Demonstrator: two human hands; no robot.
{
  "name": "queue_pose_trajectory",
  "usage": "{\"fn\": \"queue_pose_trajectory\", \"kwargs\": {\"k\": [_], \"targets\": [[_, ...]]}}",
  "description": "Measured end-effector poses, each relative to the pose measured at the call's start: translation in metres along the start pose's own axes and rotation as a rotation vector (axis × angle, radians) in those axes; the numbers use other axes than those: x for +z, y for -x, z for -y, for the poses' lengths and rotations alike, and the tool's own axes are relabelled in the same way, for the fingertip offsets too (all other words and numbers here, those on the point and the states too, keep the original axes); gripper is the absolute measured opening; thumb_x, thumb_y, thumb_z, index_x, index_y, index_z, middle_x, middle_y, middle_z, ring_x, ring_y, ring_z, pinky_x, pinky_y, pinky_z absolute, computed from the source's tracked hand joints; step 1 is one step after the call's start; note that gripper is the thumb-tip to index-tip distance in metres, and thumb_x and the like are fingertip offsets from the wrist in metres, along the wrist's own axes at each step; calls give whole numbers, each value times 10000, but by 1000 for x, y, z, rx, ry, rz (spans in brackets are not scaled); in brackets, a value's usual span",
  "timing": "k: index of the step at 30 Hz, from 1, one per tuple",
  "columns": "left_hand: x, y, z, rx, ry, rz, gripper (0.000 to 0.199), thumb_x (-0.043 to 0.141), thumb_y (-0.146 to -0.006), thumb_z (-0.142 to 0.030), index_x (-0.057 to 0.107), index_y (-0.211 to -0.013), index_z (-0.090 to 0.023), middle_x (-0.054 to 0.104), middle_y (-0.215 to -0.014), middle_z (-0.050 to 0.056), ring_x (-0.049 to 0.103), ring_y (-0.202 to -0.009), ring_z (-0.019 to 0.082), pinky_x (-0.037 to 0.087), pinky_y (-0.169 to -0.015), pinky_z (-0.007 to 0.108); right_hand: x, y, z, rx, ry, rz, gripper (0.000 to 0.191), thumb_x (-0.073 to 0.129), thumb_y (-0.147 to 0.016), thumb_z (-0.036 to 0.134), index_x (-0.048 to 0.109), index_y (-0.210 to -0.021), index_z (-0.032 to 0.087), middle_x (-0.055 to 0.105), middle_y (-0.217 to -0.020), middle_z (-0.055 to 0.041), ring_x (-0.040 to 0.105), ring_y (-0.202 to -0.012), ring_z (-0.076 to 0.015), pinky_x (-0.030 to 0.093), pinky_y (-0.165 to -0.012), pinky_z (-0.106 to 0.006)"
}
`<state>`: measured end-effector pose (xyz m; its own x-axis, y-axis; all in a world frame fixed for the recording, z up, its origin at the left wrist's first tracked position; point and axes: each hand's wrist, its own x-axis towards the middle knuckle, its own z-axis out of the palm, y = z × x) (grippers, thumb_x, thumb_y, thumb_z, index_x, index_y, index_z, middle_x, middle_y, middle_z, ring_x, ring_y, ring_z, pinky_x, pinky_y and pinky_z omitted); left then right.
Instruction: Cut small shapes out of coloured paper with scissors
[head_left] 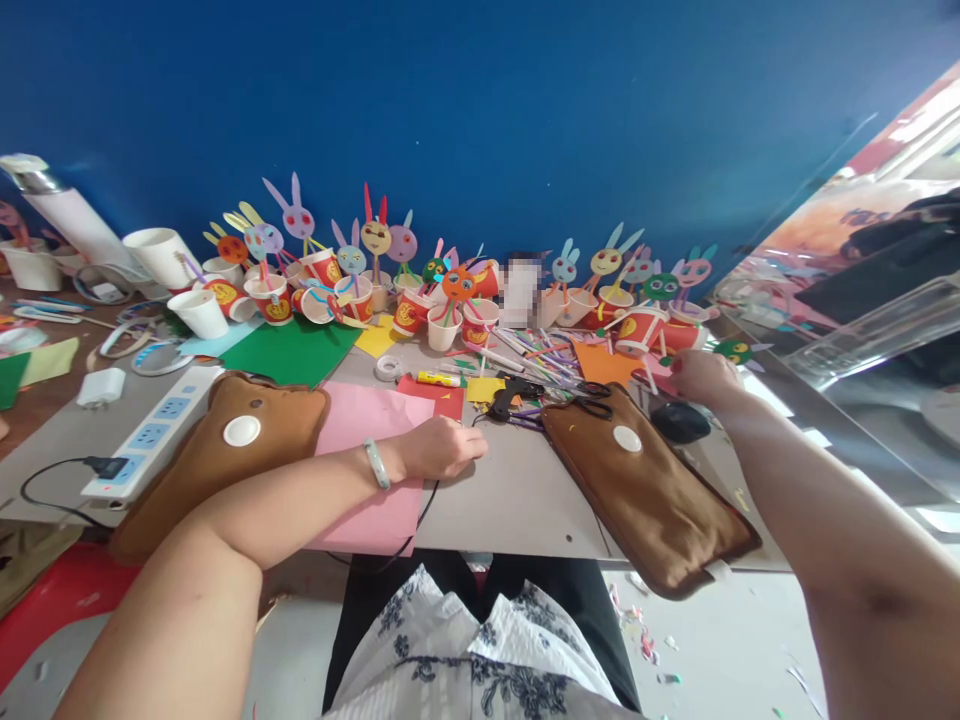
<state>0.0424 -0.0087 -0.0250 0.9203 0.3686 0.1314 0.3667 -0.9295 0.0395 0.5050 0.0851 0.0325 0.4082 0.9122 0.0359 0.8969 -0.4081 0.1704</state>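
Observation:
My left hand [442,448], a pale bangle on its wrist, rests on the table beside pink paper [367,470]. Its fingers are curled together, and whatever may be inside is hidden. At the far right, my right hand [694,376] reaches to the cups, fingers closed around something small that I cannot make out. Just beyond it shows a green paper rabbit face [735,351]. A red-patterned paper cup [641,330] lies tipped to its left. Under the right wrist sits a black rounded object [680,423].
Brown hot-water bags [645,480] lie on both sides. A power strip [154,430] with a plugged cord is at left. Paper cups with rabbit faces [457,284] line the blue wall. Pens [532,350], scissors [596,397] and a glue gun [512,395] fill the middle.

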Motion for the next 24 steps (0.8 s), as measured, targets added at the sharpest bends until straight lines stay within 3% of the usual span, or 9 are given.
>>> {"fn": "queue_pose_trajectory", "kwargs": {"k": [3,8,17,24], "targets": [[-2,1,-1,1,4,-10,81,516,-876,-130,577,-868,-182,640,-812,36,608,-667,180,351,-532,313,-11,0,-3,47,18,-3,201,643,-824,150,731,-1005,156,731,-985,-189,612,-810,-233,357,-648,-331],[-3,1,-1,13,5,-18,115,505,-867,-87,585,-879,-169,655,-832,50,613,-700,176,376,-563,298,-36,-1,-11,77,4,-47,228,701,-824,216,738,-1029,123,734,-980,-210,585,-782,-204,341,-645,-344],[-4,0,0,1,-18,13,101,539,-847,-75,575,-858,-169,663,-854,49,589,-661,169,330,-534,297,-59,3,-19,32,-43,-137,241,649,-904,216,699,-1122,125,711,-1129,-190,546,-823,-179,343,-709,-344],[-4,0,0,15,-16,37,106,505,-873,-95,571,-866,-178,644,-848,43,577,-650,168,353,-527,295,-86,18,-8,-21,-25,-129,126,756,-795,214,693,-901,185,724,-969,-95,502,-751,-161,324,-649,-308]]}}
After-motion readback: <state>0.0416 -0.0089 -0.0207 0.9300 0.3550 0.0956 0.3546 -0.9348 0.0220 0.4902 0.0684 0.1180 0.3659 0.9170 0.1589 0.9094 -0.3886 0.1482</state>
